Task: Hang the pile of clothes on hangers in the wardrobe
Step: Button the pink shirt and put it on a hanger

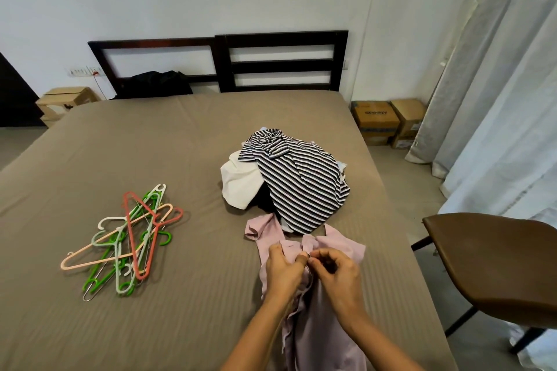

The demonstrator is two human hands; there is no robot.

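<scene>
Bedroom, brown bed [150,144] fills the view, dark headboard [271,60] against the wall, boxes [376,120] and curtain [497,99] off to the right, chair [497,256] beside the bed.

Pile [295,178] sits mid-bed, striped top [301,184] uppermost, white garment [238,187] under its left edge. Pink shirt [325,325] is pulled clear of the pile toward me and lies flat, its collar end just touching the pile's near edge. Hangers [132,238] lie in a tangled heap well to the left, none of them in hand. No wardrobe in view.

I have both hands on the shirt front just below the collar. Left hand [283,271] pinches one edge of the opening, fingers curled on the cloth. Right hand [337,274] pinches the opposite edge, fingertips meeting the left's. Looks like a button being worked; too small to tell whether it is being done up or undone.

Step, as I read it: prepping the first garment, with nothing hung yet. Next I need one hand free to reach left and tease a single hanger out of the heap, since the hooks are interlocked, then feed it in through the neck of the shirt.
</scene>
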